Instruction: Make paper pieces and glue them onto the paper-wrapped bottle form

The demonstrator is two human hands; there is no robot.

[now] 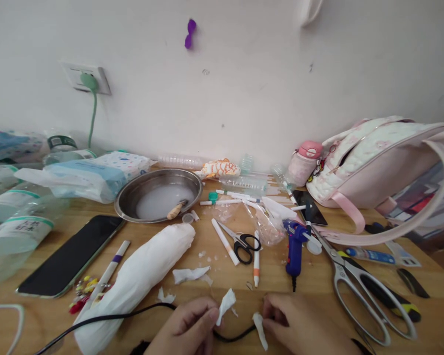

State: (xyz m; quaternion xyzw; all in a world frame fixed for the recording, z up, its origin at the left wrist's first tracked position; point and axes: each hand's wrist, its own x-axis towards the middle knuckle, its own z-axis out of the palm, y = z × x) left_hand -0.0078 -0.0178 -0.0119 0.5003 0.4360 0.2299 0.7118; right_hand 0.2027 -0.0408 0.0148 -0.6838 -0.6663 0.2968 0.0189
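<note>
My left hand (192, 323), low in the middle of the view, pinches a small strip of white tissue (227, 303) between thumb and fingertips. My right hand (299, 323) is closed on another torn tissue piece (259, 331) at its fingertips. A black cable (140, 311) passes by my left hand and shows again between the hands. Left of them lies a long white tissue-wrapped form (140, 273), its far end rounded. Torn tissue scraps (190, 274) rest beside it. Small black-handled scissors (244, 244) and markers (225, 241) lie just beyond my hands.
A metal bowl (121, 209) of cloudy liquid stands behind the wrapped form. To the left are a phone (74, 254), plastic bottles (18, 231) and a wipes pack (77, 172). A blue glue gun (294, 251), large scissors (355, 281) and a pink backpack (385, 167) occupy the right.
</note>
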